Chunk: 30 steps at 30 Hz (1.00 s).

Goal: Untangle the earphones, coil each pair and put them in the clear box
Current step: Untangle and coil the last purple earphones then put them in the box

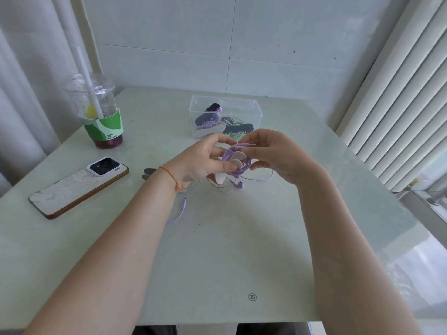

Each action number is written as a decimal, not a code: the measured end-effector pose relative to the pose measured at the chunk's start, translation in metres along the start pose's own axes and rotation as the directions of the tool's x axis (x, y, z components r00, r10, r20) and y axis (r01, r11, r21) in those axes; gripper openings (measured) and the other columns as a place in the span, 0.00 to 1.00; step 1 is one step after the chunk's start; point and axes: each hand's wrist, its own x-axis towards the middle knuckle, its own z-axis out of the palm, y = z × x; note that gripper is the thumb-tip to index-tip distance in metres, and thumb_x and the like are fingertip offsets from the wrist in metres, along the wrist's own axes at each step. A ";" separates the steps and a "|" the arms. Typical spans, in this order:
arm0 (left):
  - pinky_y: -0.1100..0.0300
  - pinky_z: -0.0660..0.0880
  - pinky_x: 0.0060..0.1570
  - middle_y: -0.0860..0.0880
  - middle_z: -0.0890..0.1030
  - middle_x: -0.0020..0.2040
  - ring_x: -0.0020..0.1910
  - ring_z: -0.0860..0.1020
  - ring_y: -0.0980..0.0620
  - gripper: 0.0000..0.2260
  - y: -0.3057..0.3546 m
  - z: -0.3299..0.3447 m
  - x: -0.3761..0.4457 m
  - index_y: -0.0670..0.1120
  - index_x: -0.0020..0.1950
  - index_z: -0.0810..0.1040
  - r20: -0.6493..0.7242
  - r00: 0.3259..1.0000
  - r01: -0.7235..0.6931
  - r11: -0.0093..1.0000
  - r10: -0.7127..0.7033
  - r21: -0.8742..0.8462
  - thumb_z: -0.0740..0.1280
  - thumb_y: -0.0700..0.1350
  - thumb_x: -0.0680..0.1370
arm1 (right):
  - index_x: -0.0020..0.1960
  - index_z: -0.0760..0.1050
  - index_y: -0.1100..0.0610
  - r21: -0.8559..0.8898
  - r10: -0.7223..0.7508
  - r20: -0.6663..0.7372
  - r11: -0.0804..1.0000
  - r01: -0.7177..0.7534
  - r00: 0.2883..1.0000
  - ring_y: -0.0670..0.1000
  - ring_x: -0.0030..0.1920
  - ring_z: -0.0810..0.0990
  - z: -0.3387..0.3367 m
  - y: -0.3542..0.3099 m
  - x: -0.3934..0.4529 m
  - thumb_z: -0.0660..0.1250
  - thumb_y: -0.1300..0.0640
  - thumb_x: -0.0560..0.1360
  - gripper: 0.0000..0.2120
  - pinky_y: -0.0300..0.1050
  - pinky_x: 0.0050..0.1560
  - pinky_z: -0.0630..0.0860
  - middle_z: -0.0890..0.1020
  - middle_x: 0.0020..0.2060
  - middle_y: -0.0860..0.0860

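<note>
My two forearms reach out over the pale green table (217, 250), and between my hands, lifted a little off it, is the lilac earphone coil (235, 160): several loops of thin purple cable bunched together, with pale flat strap ends (238, 155) crossing the bundle. My left hand (205, 160) curls its fingers and thumb round the left side of the coil; my right hand (273, 153) pinches the right side, and a metal plug tip pokes out near its fingertips. From the bundle loose cable droops to the tabletop, where a purple earbud (239, 185) lies just under my hands. A second lilac cable ending in a jack plug (184, 201) trails beside my left wrist, which wears a thin red-and-yellow thread bracelet (170, 176).

The table is smooth and slightly glossy (a small round logo is printed near my edge).

To the left lies a phone (77, 187) face down, and near it two grey flat tabs (148, 174). Beyond my hands stands the clear box (226, 105), lid off, holding coiled purple, green and dark earphones. Far left is a domed plastic cup (100, 112) with a straw and green sleeve. Pale wall panels rise behind, curtain at left, slatted white blinds at right.
</note>
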 end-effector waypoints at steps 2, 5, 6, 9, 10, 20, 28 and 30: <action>0.62 0.74 0.36 0.48 0.85 0.50 0.43 0.80 0.52 0.22 0.001 0.000 -0.001 0.48 0.65 0.70 0.009 1.000 -0.017 1.000 0.017 -0.011 0.73 0.38 0.74 | 0.52 0.78 0.59 0.013 -0.006 0.015 1.000 0.006 1.000 0.50 0.41 0.81 -0.001 0.001 0.000 0.69 0.65 0.76 0.06 0.44 0.42 0.78 0.83 0.43 0.53; 0.63 0.75 0.37 0.48 0.85 0.49 0.43 0.81 0.53 0.23 0.002 0.001 -0.002 0.51 0.65 0.70 0.031 0.999 -0.031 0.999 0.032 -0.027 0.72 0.36 0.74 | 0.52 0.78 0.58 -0.015 -0.020 0.028 1.000 0.020 0.999 0.51 0.41 0.81 -0.002 0.002 0.001 0.68 0.65 0.77 0.05 0.44 0.43 0.77 0.83 0.44 0.55; 0.63 0.75 0.37 0.48 0.85 0.48 0.43 0.82 0.53 0.23 0.002 0.002 -0.001 0.51 0.64 0.70 0.038 0.999 -0.033 0.999 0.034 -0.024 0.72 0.36 0.74 | 0.52 0.78 0.58 -0.025 -0.023 0.028 0.999 0.024 0.999 0.51 0.41 0.80 -0.002 0.002 0.001 0.68 0.65 0.77 0.05 0.43 0.42 0.76 0.83 0.44 0.56; 0.63 0.76 0.37 0.48 0.85 0.49 0.44 0.82 0.52 0.23 0.001 0.002 0.000 0.50 0.65 0.69 0.068 0.997 -0.019 1.000 0.018 0.013 0.71 0.33 0.75 | 0.51 0.79 0.58 -0.060 -0.025 0.031 0.998 0.027 0.999 0.49 0.39 0.78 -0.003 0.002 0.000 0.68 0.65 0.76 0.05 0.40 0.39 0.74 0.82 0.42 0.54; 0.63 0.76 0.37 0.49 0.85 0.49 0.44 0.82 0.53 0.24 0.000 0.002 0.000 0.49 0.65 0.69 0.077 0.997 -0.015 0.999 0.013 0.032 0.70 0.32 0.75 | 0.51 0.79 0.58 -0.074 -0.025 0.036 0.997 0.028 0.999 0.48 0.38 0.77 -0.002 0.002 0.000 0.68 0.65 0.76 0.05 0.39 0.38 0.73 0.82 0.41 0.53; 0.62 0.76 0.41 0.54 0.85 0.44 0.40 0.83 0.51 0.22 -0.003 0.006 0.003 0.45 0.64 0.69 0.060 0.998 -0.024 0.997 0.020 0.076 0.67 0.27 0.75 | 0.54 0.83 0.56 -0.202 -0.053 0.049 0.977 0.062 0.997 0.47 0.44 0.79 0.001 0.004 0.002 0.68 0.60 0.77 0.07 0.44 0.47 0.74 0.85 0.47 0.53; 0.55 0.76 0.45 0.49 0.75 0.62 0.44 0.81 0.48 0.24 -0.003 0.009 0.004 0.46 0.64 0.70 -0.037 0.997 -0.065 0.987 0.071 0.145 0.74 0.34 0.71 | 0.54 0.82 0.60 -0.173 -0.063 0.065 0.982 0.074 0.996 0.51 0.45 0.83 0.000 0.003 0.000 0.67 0.62 0.78 0.08 0.47 0.55 0.79 0.85 0.48 0.59; 0.56 0.77 0.44 0.45 0.74 0.62 0.45 0.80 0.50 0.26 -0.003 0.006 0.004 0.48 0.63 0.70 -0.072 0.996 -0.034 0.988 0.045 0.151 0.76 0.35 0.70 | 0.54 0.82 0.61 -0.151 -0.074 0.071 0.985 0.084 0.995 0.51 0.44 0.83 -0.001 0.003 -0.001 0.67 0.63 0.78 0.07 0.46 0.54 0.80 0.85 0.46 0.58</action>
